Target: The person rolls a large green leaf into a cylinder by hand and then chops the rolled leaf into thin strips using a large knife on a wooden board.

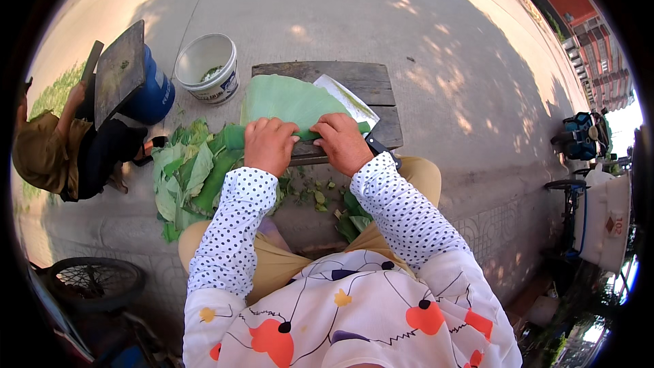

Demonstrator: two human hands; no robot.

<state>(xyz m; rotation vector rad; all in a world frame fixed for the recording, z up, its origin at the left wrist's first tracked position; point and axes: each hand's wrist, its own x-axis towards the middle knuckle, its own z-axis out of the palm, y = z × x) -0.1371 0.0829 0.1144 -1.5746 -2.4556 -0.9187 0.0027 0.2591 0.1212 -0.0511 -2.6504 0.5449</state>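
Note:
A large green leaf [288,97] lies spread over a low wooden bench [352,69], its near edge rolled into a tube. On the left part of that roll my left hand [270,144] rests with curled fingers, and my right hand [341,140] grips its right part. The thumbs are close together but apart. Beneath the leaf's right side is a white sheet [352,93] with green stains. A dark tool handle [380,148] sticks out by my right wrist; its blade is hidden. Left of the bench, a heap of large green leaves [189,174] lies on the ground.
A white plastic bucket [207,64] with green scraps stands beyond the heap. At the left, another person [66,148] sits by a board [121,71] on a blue barrel [153,89], holding a broad blade. Leaf scraps [319,199] lie below the bench. A bicycle wheel [94,281] is lower left.

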